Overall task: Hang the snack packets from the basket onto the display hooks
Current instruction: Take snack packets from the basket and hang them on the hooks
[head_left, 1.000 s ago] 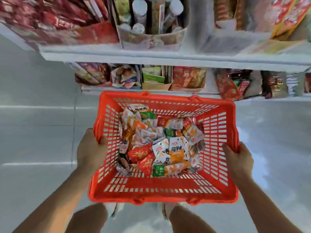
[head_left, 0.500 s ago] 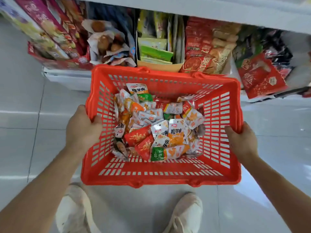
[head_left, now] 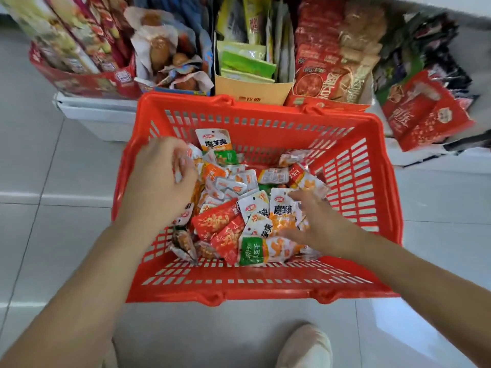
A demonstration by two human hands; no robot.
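Half a second ago I had both hands clamped on the basket's (head_left: 255,293) side rims; now both are off the rims and down inside it. The basket sits on the floor (head_left: 53,208), its far rim close against the bottom shelf (head_left: 93,115), which fills more of my view than before.

My left hand (head_left: 159,187) is over the left side of the packets (head_left: 239,187), fingers curled inward. Something white shows between the fingertips, but the blur is too heavy, so I cannot tell whether it grasps a packet or is just clenched. My right hand (head_left: 318,221) is released: the fingers are stretched out and lie flat on the packets at the right side of the pile, touching an orange-and-white one.

The packets are all in the basket, heaped in the middle much as they were. A green-ended packet (head_left: 252,251) lies at the near edge of the heap.

Earlier 2 shoes showed below the basket; now only 1 shoe (head_left: 305,346) does.
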